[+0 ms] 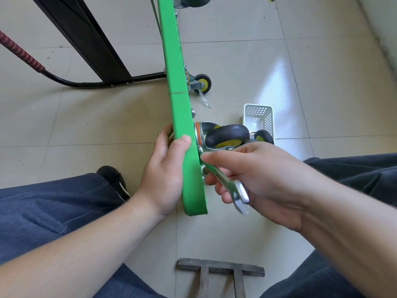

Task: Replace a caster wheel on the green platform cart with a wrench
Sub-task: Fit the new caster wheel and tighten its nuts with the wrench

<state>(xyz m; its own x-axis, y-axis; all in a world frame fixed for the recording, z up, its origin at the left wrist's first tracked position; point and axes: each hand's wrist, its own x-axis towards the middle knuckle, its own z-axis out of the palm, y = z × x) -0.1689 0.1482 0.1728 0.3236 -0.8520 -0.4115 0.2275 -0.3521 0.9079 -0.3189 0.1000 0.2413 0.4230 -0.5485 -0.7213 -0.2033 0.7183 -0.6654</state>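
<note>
White basket [268,119]: spare caster [263,136] | left hand [165,168] grips cart [180,117] | right hand [257,181] grips wrench [227,181]

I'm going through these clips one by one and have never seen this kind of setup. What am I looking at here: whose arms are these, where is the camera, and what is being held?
There is no machine: a person works with bare hands, and the single picture comes from a wide-angle camera worn on the head, looking down past the knees to the tiled floor.

The green platform cart stands on its edge, with its underside facing right. The left hand grips the cart's near edge to steady it. The right hand holds a metal wrench, whose far end sits at the fasteners beside the near caster wheel.

Another caster is mounted farther along the cart. On the floor to the right stand a white basket and a loose wheel in front of it. A grey metal frame lies near the person's legs.
</note>
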